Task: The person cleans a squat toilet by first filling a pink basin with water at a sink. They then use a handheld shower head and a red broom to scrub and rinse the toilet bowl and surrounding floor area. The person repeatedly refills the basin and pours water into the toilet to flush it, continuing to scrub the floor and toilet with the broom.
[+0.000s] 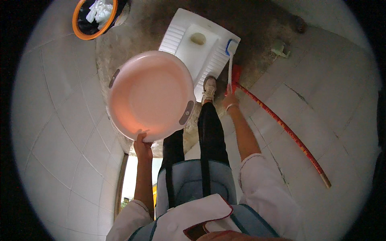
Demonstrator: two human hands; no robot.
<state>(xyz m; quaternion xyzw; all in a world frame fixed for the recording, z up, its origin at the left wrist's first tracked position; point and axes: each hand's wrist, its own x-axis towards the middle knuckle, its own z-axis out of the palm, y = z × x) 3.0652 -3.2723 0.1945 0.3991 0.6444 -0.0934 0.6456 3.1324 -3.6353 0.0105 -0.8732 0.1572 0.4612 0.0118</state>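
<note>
My left hand (143, 147) grips the near rim of a large pink plastic basin (153, 93), thumb inside the rim. The basin is tilted so that its inside faces me, and no objects show in it. It has grey handle inserts on two sides and covers part of a white ceramic squat toilet (197, 49). My right hand (231, 101) is closed around the handle of a white toilet brush (230, 67) with a blue-edged head. The brush head is over the right edge of the toilet; whether it touches is hard to tell.
A red-handled tool (280, 122) leans along the tiled wall (325, 99) at right, its red head beside my right hand. An orange-rimmed bin (74, 25) holds white tissue at upper left. A pale green bracket (280, 48) is at upper right. My shoe (209, 89) rests on the toilet's footrest.
</note>
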